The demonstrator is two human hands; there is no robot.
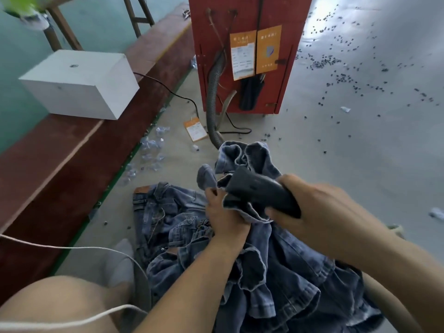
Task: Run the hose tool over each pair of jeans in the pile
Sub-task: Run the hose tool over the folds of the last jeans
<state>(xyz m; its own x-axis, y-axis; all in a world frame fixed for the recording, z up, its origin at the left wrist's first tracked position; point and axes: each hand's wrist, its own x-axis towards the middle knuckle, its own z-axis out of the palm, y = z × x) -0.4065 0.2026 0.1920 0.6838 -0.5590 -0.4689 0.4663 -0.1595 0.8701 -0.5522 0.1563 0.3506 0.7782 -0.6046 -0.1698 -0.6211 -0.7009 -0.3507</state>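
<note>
Between your two hands, a bunched fold of jeans [242,162] is lifted off the pile. Your left hand [223,212] grips the denim in a closed fist, knuckles up, with the cloth rising above it and spilling over toward the nozzle. Your right hand [319,207] is wrapped round the dark nozzle [259,188] of the hose tool, thumb underneath, and the nozzle's open mouth points away from you into the raised fabric, touching it. Just below both grips lies the rest of the jeans pile [276,272], crumpled on the floor [360,152] and running back toward your knees; one pair with a tan waist patch lies flat to the left of your left fist. Beyond the lifted fold, a ribbed grey hose [212,99] curves up to a red cabinet [249,27]. Small dark bits are scattered over the floor, far right of the nozzle hand. Off to the left of your fist, a white box [79,82] sits on a dark red ledge [60,164].
</note>
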